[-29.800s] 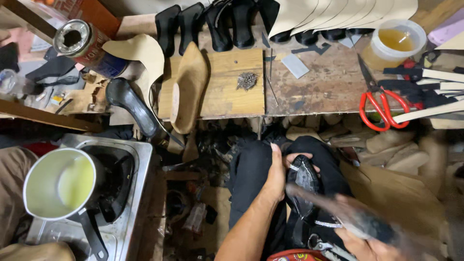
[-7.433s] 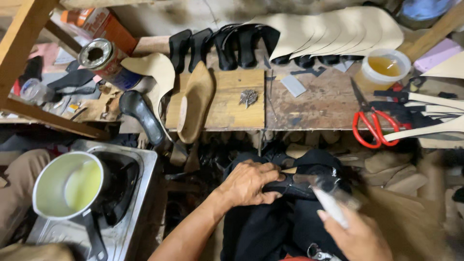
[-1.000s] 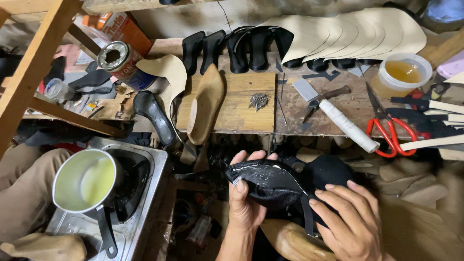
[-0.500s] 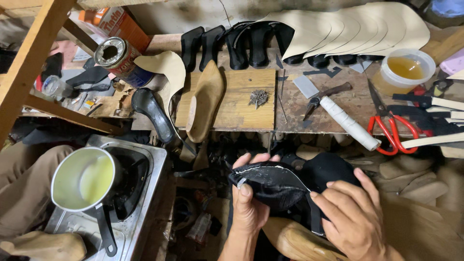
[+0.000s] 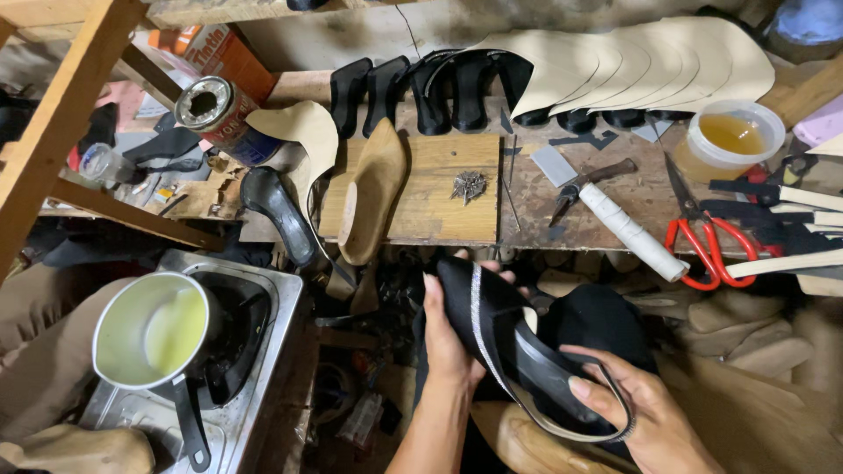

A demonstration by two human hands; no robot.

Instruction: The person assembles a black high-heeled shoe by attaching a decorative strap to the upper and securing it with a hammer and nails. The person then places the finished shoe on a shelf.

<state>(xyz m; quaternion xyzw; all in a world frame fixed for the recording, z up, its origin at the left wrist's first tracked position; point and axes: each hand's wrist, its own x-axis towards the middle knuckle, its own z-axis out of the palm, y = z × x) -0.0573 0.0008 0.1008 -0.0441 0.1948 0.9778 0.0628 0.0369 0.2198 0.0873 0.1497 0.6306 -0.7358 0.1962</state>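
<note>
Shoe upper (image 5: pixel 518 351) held below cluttered wooden workbench (image 5: pixel 439 197).

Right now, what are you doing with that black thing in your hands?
A person holds a black shoe upper with a sparkly strip in both hands. The left hand grips its front end, and the right hand holds the back loop. Behind it, red scissors and a wooden shoe form lie on the workbench.

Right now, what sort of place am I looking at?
Most likely a shoemaker's workshop: both hands hold a black shoe upper, a wooden shoe last lies on the workbench, and tan cut-out patterns fan out behind.
</note>
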